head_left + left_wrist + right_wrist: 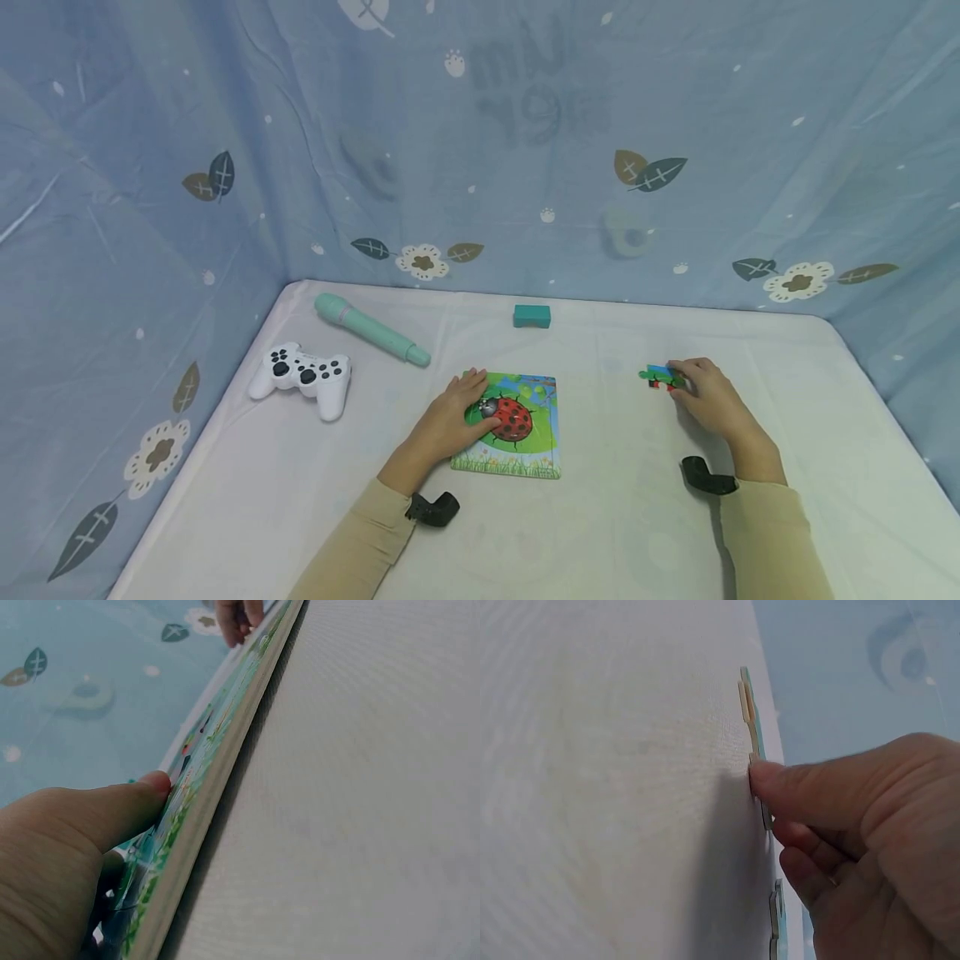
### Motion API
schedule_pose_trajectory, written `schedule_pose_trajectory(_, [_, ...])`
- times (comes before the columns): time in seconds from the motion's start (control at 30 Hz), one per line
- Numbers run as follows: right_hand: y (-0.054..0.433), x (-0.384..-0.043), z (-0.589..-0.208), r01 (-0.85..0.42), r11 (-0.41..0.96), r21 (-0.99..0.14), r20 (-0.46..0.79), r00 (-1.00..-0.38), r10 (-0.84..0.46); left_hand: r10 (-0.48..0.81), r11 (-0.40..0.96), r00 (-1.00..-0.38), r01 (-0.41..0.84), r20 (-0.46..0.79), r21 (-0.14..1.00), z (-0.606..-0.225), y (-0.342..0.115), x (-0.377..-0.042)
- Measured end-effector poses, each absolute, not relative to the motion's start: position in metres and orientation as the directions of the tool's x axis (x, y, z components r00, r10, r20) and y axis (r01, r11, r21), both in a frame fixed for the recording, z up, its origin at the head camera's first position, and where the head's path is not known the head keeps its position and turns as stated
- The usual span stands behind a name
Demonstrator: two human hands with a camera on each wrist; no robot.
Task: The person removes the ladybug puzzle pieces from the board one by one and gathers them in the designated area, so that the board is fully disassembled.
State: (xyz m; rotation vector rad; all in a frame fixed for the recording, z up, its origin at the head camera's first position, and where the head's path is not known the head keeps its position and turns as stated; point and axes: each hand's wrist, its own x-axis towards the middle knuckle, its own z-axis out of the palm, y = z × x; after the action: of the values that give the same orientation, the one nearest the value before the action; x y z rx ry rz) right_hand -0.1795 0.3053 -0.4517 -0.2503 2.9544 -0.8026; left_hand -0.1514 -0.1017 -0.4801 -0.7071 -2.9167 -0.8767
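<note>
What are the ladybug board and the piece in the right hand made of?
Ladybug board: probably wood or fibreboard, given its bare tan edge; printed face looks glossy. Puzzle piece: likely similar, colour-printed, its thin edge also tan, though thick card is possible.

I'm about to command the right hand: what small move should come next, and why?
Probably bring the puzzle section in the right hand leftward, beside the ladybug board, to compare pictures: the section is pinched apart from the board, both show red, green and blue, and the left hand rests on the board.
</note>
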Motion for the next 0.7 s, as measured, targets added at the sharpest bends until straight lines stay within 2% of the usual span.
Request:
schedule_pose_trajectory(0.2, [0.301,-0.174,-0.448,-0.128,0.805,-0.579,-0.017,-0.986,-0.168,0.417,0.746,-0.898,0.425,0.139,0.512,-0.482,-0.102,-0.151])
schedule_pose_trajectory(0.37, [0.289,-0.170,-0.447,-0.185,0.698,-0.692,0.037,-0.974,-0.222,0.404,0.752,-0.903,0.420,0.148,0.508,-0.485,-0.103,-0.151])
schedule_pose_trajectory(0.7, [0.231,-0.173,-0.450,-0.278,0.538,-0.796,0.094,-0.935,-0.343,0.398,0.719,-0.900,0.427,0.179,0.548,-0.484,-0.109,-0.154])
